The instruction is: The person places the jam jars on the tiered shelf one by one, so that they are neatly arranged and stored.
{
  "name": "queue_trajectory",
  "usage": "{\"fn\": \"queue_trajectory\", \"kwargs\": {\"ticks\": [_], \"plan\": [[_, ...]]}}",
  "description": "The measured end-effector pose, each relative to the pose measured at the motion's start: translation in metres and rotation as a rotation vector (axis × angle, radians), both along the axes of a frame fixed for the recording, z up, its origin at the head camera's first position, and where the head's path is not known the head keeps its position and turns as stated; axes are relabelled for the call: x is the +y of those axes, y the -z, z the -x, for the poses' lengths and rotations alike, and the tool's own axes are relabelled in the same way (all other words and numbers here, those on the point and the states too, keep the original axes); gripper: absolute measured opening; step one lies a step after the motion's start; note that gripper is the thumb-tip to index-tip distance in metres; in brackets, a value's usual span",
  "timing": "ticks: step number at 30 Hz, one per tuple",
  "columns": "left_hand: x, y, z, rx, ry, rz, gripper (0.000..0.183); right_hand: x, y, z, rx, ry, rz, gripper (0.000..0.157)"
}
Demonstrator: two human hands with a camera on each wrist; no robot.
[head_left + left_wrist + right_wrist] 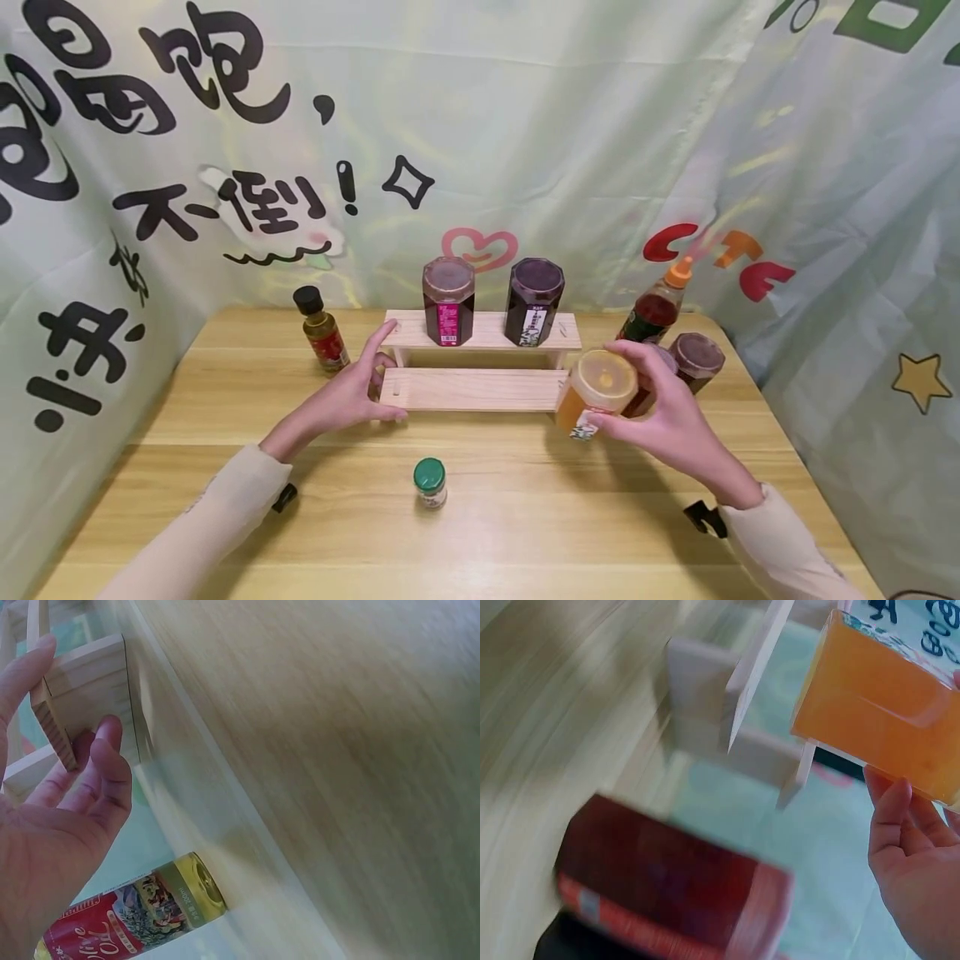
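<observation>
My right hand [678, 429] grips a jar of orange-yellow honey-like contents [600, 387] above the table, beside the right end of the lower shelf. The right wrist view shows the jar [885, 705] tilted, with fingers curled against it. At the other end, my left hand [352, 387] holds the two-step wooden rack [472, 390] by its lower board. In the left wrist view, the thumb and fingers stand around the board end of the rack [94, 690]. Two dark jars with purple lids, one with a pink label [448, 304] and one with a white label [534, 304], stand on the upper step.
An olive oil bottle [322, 333] stands left of the rack. A green-capped shaker [431, 483] is in front. To the right are an orange-tipped sauce bottle [654, 312] and a dark red jar [699, 360], with another jar partly hidden by my right hand. Printed cloth surrounds the table's back and sides.
</observation>
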State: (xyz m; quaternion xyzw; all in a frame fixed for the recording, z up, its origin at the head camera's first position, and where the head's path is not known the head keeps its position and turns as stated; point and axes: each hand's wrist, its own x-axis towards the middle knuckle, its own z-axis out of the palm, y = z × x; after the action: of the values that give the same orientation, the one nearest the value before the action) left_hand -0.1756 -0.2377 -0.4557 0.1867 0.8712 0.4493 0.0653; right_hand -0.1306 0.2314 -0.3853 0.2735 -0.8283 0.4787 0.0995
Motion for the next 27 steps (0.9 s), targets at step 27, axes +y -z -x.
{"fn": "queue_trajectory", "kwargs": {"ticks": [27], "plan": [[0.000, 0.000, 0.000, 0.016, 0.011, 0.001, 0.144, -0.158, 0.022, 0.044, -0.024, -0.198, 0.074, 0.090]]}}
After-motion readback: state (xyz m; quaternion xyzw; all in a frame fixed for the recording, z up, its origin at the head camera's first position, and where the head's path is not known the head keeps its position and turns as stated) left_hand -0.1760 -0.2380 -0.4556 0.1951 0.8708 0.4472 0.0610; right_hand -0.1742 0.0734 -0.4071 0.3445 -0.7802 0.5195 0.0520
